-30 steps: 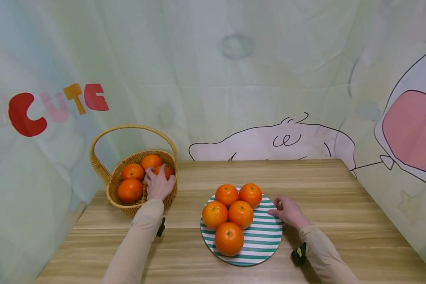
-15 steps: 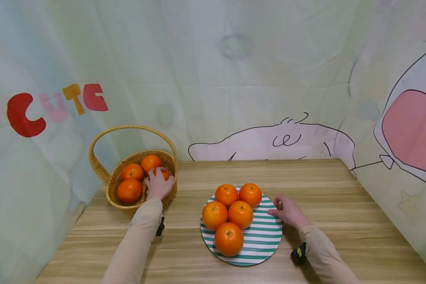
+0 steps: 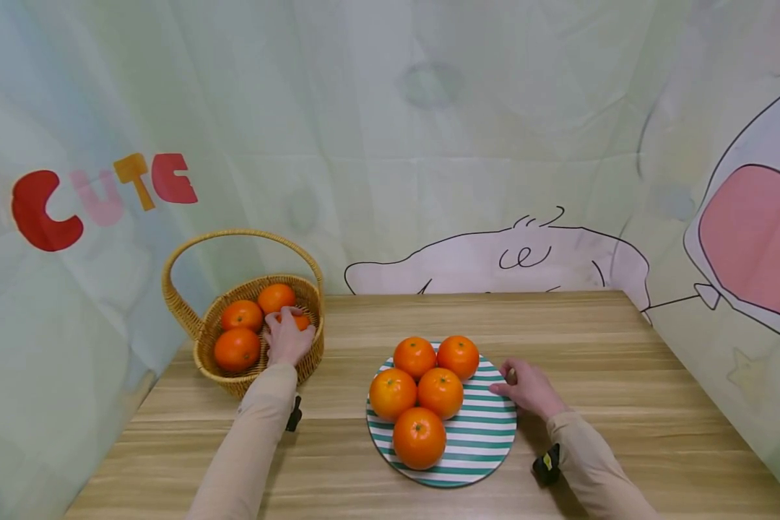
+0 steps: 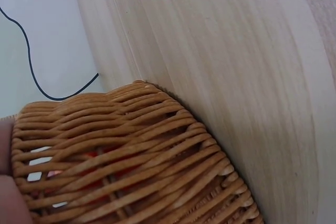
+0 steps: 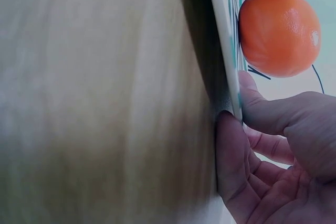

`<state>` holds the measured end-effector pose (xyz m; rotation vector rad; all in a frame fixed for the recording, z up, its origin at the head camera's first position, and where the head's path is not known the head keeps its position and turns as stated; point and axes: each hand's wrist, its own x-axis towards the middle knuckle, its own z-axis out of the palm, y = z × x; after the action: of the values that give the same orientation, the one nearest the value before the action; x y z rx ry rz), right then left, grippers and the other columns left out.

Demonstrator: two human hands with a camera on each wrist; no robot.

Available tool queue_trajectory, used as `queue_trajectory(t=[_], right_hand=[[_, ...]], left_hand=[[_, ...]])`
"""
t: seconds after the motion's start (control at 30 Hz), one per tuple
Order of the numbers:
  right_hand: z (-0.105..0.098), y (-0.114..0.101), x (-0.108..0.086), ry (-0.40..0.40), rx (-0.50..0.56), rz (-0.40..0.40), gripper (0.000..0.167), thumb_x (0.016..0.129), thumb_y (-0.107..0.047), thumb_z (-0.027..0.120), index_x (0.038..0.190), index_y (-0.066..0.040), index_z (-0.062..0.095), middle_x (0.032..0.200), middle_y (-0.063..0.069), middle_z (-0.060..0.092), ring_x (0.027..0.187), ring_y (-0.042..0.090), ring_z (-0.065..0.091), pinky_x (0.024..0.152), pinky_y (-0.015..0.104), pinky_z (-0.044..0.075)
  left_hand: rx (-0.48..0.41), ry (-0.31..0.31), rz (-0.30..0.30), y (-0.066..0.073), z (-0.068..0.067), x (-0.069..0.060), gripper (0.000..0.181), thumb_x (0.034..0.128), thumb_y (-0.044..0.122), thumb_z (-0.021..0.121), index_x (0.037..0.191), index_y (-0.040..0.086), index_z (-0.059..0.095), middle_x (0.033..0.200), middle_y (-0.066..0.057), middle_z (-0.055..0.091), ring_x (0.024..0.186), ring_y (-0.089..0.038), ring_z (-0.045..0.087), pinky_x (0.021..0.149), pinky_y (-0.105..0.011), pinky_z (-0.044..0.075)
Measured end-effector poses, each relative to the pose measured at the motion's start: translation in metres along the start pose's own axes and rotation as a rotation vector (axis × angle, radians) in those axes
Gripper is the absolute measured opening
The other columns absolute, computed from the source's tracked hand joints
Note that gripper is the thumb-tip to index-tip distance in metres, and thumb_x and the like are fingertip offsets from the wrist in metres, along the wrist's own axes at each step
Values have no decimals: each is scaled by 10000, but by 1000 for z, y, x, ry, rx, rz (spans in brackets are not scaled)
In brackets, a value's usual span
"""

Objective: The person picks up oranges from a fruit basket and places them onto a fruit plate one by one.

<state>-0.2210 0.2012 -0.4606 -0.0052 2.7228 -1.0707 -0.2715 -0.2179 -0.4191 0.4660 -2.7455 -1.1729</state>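
In the head view my left hand reaches into a wicker basket and curls its fingers round an orange at the right side, partly hidden by the hand. Beside it lie three more oranges. The left wrist view shows the basket's woven side close up, with orange colour through the gaps. My right hand pinches the rim of a green-and-white striped round plate, thumb above and a finger below in the right wrist view. Several oranges sit on the plate's left half.
Both basket and plate stand on a wooden table. The basket's tall arched handle rises over its opening. A printed curtain hangs behind and along the sides of the table.
My left hand has shifted slightly left inside the basket, its fingers closer round the orange. The right hand and the plate stay where they were.
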Motion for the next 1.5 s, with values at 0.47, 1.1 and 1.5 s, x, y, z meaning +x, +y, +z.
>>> queue_trajectory(t=[0.47,1.1,1.5], right_hand=[[0,-1,0,-4,5,18,259,919,-163,733,1061,-36,558,865,99,528,750,215,529,585,276,548],[0,-1,1,-8,2,20,252,924,-169,727,1064,-40,561,868,102,551,738,215,536,586,274,542],[-1,-1,0,-7,-5,9,253,923,-159,728,1077,-28,576,866,105,564,718,211,540,575,276,541]], left_hand=[[-10,5,-1,0,-3,-2,436,948,150,546,1332,60,362,1511,-286,133,1362,-619,228,1017,-753,335],[-23,-20,-42,2,-5,-2,494,959,134,559,1373,82,296,1461,-407,189,1359,-644,170,1050,-749,302],[-25,50,6,3,-3,-4,551,942,91,592,1381,19,268,1411,-419,161,1303,-664,137,1102,-670,244]])
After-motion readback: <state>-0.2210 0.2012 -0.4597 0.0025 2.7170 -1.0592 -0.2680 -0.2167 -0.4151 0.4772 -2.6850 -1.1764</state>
